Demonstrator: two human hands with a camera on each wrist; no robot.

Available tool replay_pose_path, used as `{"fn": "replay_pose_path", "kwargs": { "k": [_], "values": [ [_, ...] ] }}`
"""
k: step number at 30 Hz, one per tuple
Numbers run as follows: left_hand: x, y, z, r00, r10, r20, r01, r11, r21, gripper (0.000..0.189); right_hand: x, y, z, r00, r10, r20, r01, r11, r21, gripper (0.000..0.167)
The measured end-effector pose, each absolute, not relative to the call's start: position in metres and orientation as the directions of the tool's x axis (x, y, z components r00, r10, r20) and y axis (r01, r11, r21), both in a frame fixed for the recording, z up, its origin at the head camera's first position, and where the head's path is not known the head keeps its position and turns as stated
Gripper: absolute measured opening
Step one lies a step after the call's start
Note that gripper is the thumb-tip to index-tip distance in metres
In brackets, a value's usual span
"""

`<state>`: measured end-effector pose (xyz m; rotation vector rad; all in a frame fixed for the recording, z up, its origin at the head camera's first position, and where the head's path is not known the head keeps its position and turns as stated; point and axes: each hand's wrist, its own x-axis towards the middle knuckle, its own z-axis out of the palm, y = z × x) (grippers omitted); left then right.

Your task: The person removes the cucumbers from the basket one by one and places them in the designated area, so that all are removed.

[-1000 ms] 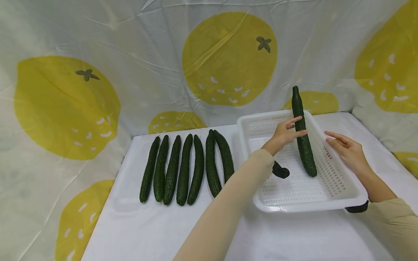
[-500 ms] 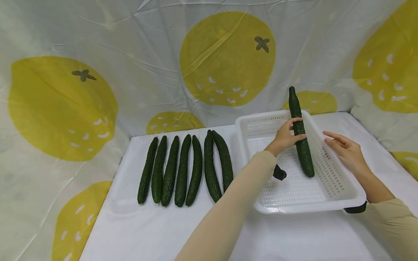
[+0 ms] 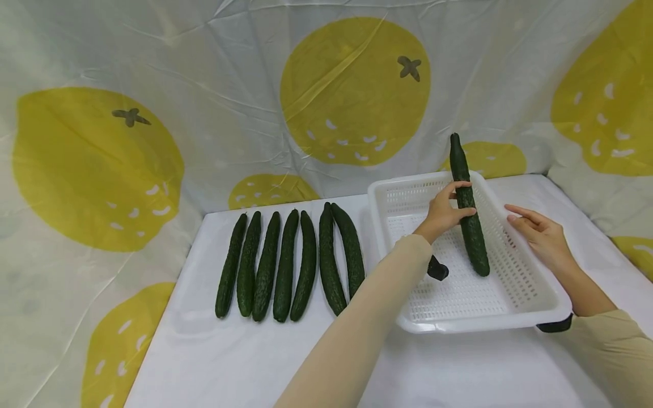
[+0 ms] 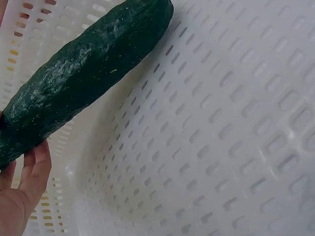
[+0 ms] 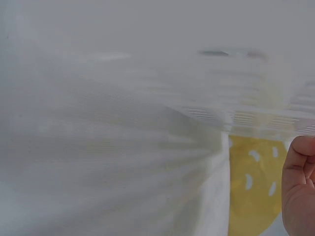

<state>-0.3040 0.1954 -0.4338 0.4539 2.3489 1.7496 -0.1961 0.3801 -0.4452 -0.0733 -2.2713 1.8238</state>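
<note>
My left hand (image 3: 442, 214) grips a long dark green cucumber (image 3: 470, 229) between thumb and fingers. It slants over the right half of a white perforated plastic basket (image 3: 423, 326), its narrow end rising past the back rim. In the left wrist view the thick end of the cucumber (image 4: 93, 64) lies close over the basket's slotted wall. My right hand (image 3: 548, 238) is at the basket's right rim, thumb and index fingertips meeting its outer edge. The right wrist view shows this hand (image 5: 299, 184) with fingers bent up against the basket's underside.
Several more cucumbers (image 3: 289, 263) lie side by side on the white-covered table (image 3: 245, 362), left of the basket. My left sleeve (image 3: 357, 328) crosses in front of the rightmost ones. A lemon-print cloth (image 3: 224, 141) hangs behind the table.
The whole view has shifted slightly. My left hand and the cucumber have moved a little to the left over the basket; the right hand keeps its place at the rim.
</note>
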Motion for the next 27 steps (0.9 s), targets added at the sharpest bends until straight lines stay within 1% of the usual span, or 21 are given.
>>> {"fn": "replay_pose_path", "kwargs": {
  "k": [4, 10, 17, 21, 24, 27],
  "values": [
    [-0.301, 0.195, -0.430, -0.937, 0.347, 0.044, 0.135, 0.243, 0.961, 0.055, -0.195, 0.381, -0.444, -0.974, 0.182, 0.136, -0.091, 0.236, -0.968, 0.032],
    [-0.296, 0.193, -0.424, -0.931, 0.365, 0.019, 0.086, 0.168, 0.982, 0.054, -0.194, 0.381, -0.444, -0.973, 0.190, 0.133, -0.080, 0.263, -0.962, 0.032],
    [-0.294, 0.191, -0.415, -0.921, 0.387, 0.036, 0.079, 0.096, 0.992, 0.054, -0.196, 0.381, -0.446, -0.965, 0.189, 0.182, -0.114, 0.324, -0.939, 0.033],
    [-0.292, 0.191, -0.406, -0.922, 0.386, 0.028, 0.064, 0.081, 0.995, 0.053, -0.196, 0.381, -0.446, -0.963, 0.188, 0.194, -0.122, 0.336, -0.934, 0.034],
    [-0.289, 0.192, -0.396, -0.927, 0.376, 0.007, 0.037, 0.072, 0.997, 0.053, -0.195, 0.380, -0.445, -0.963, 0.190, 0.189, -0.113, 0.350, -0.930, 0.035],
    [-0.286, 0.190, -0.386, -0.925, 0.380, -0.019, -0.013, 0.018, 1.000, 0.053, -0.195, 0.380, -0.445, -0.965, 0.191, 0.179, -0.100, 0.360, -0.928, 0.036]
  ]
}}
